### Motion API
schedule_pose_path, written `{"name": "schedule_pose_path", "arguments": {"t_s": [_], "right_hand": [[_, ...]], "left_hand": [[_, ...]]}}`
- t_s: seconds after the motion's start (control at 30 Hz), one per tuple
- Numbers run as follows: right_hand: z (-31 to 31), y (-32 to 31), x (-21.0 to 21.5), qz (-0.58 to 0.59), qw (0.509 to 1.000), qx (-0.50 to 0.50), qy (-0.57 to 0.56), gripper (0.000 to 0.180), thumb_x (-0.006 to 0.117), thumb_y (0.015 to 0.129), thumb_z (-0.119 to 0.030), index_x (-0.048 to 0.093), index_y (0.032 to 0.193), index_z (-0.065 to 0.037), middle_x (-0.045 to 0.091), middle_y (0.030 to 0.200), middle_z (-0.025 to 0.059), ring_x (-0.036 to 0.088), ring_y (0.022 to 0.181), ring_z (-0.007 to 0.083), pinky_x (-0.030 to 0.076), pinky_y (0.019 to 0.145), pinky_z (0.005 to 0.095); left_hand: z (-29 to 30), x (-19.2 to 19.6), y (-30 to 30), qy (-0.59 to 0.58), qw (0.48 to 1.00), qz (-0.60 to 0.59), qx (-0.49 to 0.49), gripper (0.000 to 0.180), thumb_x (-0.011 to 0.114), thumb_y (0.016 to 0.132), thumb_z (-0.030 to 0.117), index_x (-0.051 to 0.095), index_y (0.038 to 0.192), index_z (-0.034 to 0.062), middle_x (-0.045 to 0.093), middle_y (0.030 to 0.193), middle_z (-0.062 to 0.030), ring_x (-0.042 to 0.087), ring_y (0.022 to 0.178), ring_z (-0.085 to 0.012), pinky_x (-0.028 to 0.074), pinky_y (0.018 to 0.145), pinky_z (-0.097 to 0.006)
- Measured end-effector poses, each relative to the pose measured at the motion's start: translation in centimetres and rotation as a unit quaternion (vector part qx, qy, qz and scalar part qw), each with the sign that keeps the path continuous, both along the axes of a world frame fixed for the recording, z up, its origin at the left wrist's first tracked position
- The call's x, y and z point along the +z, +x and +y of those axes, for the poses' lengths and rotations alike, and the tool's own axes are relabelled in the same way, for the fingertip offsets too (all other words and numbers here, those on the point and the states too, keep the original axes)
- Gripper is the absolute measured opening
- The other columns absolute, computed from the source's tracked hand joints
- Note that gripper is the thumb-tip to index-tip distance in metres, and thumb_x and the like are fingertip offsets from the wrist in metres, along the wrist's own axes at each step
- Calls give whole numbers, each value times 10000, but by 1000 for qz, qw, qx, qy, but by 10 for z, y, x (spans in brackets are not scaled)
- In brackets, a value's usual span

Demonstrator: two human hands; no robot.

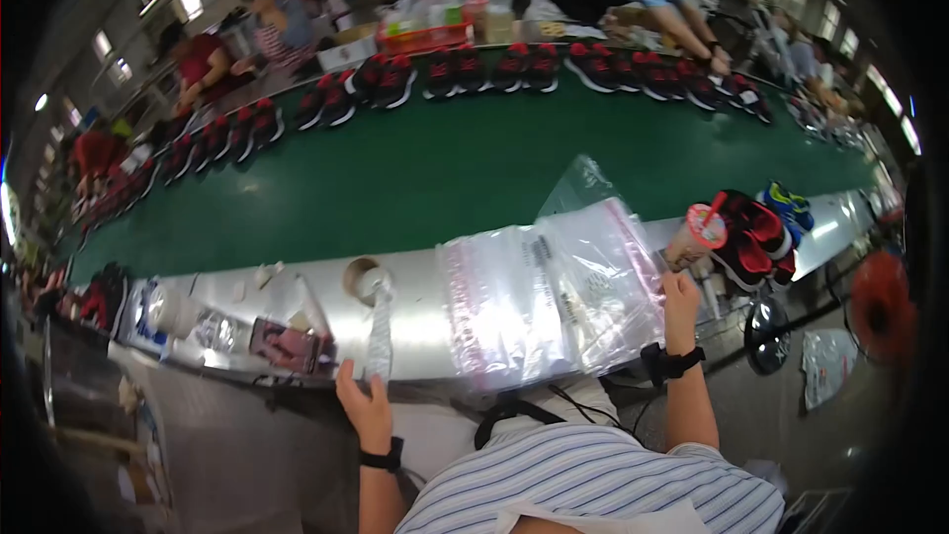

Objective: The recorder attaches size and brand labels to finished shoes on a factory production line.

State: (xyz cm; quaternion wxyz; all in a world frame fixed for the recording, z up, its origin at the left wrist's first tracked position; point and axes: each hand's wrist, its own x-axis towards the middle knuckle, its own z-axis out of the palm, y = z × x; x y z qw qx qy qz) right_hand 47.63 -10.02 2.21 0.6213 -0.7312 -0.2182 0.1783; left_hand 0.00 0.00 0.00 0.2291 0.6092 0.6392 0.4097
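My left hand (366,407) rests at the near edge of the metal ledge (415,336), fingers closed on the end of a clear tape strip (380,336) that runs up to a tape roll (362,277). My right hand (680,299) is raised at the ledge's right part, pinching the corner of a clear plastic zip bag (603,277) off a stack of such bags (504,311). Just beyond that hand stands a plastic drink cup (697,234) with a red straw.
A wide green conveyor belt (445,173) runs past the ledge, lined on its far side with several red-and-black shoes (524,67). More red-and-black shoes and a blue one (786,208) sit at the right. A phone (287,344) lies on the ledge. Other people work across the belt.
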Motion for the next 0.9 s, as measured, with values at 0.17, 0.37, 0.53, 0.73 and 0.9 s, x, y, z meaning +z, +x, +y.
{"name": "schedule_pose_path", "arguments": {"t_s": [0.17,0.37,0.53,0.73,0.9], "right_hand": [[-37,-9,2,-388,839,-28,-382,128,594,718,-118,548,794,-26,569,837,103,553,765,281,451,660,405],[16,-98,35,-407,911,63,-2,243,643,673,-75,552,896,-42,557,978,141,534,907,320,441,788,379],[67,-214,18,-216,849,481,-32,285,527,831,-235,551,1017,-20,554,1001,159,515,977,304,400,860,396],[97,-252,-21,-47,815,576,-45,231,474,855,-205,570,857,6,593,843,161,554,774,296,439,720,368],[89,-247,4,9,846,524,-102,184,518,843,-161,563,853,17,565,702,73,512,641,128,430,613,278]], "left_hand": [[16,-15,6,-41,999,-4,-1,415,599,763,65,465,1142,-40,579,971,-126,559,843,-185,438,758,-291],[19,0,6,-112,987,69,-94,190,654,696,111,571,827,2,557,617,-65,531,553,-151,433,545,-278],[26,18,35,-264,903,-287,-182,104,522,813,71,488,876,-4,527,750,-27,509,638,-82,406,495,-232],[28,2,52,-267,828,-463,-170,175,528,821,76,492,973,-4,540,823,-38,529,699,-103,456,582,-240],[2,44,62,127,987,49,-88,364,612,735,41,510,1084,28,522,993,-99,521,812,-210,446,674,-292]]}}
